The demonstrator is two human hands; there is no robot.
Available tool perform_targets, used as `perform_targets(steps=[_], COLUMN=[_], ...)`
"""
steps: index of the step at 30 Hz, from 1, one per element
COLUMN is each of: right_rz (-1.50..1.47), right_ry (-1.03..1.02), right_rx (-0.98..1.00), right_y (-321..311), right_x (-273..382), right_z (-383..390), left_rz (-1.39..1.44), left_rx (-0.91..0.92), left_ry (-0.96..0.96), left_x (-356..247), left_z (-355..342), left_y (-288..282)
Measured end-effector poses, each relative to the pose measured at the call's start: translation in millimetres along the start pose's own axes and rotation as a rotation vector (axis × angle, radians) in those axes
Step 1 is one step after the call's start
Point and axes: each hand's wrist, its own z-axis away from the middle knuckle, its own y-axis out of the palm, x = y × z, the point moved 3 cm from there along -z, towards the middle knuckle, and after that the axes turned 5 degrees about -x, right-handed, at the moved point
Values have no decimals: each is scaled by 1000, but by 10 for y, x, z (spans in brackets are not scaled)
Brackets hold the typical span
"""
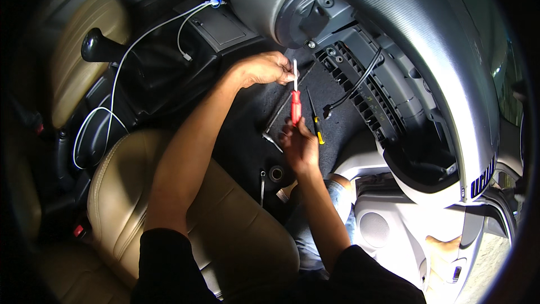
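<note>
My right hand [299,147] is closed on the red handle of a screwdriver [296,107], whose bright shaft points up toward the dashboard. My left hand [264,68] has its fingers closed at the upper part of that shaft; whether anything small is between them is hidden. Just right of the red handle, a yellow-and-black screwdriver [318,132] lies on the dark carpet [247,129]. A metal tool [273,141] lies left of my right hand. Lower down are a spanner [262,186] and a black ring-shaped roll [276,173].
Above and right are the dashboard [439,62] and an open lower recess with ribbed plastic [365,101] and a dangling cable. A tan seat [225,219] fills the lower left. Left are the gear lever [95,45] and white cables [115,79]; lower right, the door panel [388,231].
</note>
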Motion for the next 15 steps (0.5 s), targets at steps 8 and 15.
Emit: perform_targets(steps=[8, 15], right_rz=[464, 715], right_ry=[-560, -1331], right_rx=[-85, -101], right_y=[227, 850], right_x=[812, 1424], right_z=[1172, 1846], left_rz=[262, 298], left_rx=[247, 304], left_ry=[170, 279], left_x=[-691, -1212], left_z=[292, 580], left_y=[231, 286])
